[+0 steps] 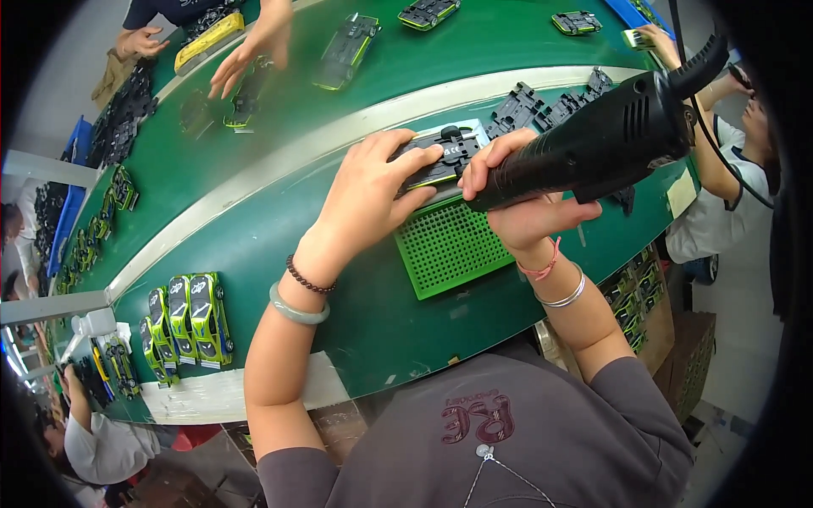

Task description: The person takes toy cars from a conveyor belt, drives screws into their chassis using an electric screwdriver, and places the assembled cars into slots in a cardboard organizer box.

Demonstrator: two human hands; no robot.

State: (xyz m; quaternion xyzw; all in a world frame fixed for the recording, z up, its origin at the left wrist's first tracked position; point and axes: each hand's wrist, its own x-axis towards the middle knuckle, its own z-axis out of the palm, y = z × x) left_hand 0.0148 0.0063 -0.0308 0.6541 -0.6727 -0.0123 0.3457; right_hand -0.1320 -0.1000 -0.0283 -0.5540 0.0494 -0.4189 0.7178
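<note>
My left hand (366,179) presses a toy car (434,172), its fingers and thumb closed about the near end. The car lies black underside up on a pale fixture (477,129). In my right hand (529,218) is a black electric screwdriver (584,144), its body slanting up to the right toward a cable. The screwdriver's front end is beside the car; whether its tip touches is hidden by my fingers. A green perforated tray (449,250) sits just below the fixture.
Black chassis pieces (518,108) lie beyond the fixture. Finished-looking green toy cars (206,315) stand in rows at left. More cars (349,52) lie upside down on the green belt (322,110) past a white divider (212,203). Another person's hand (254,51) reaches over it.
</note>
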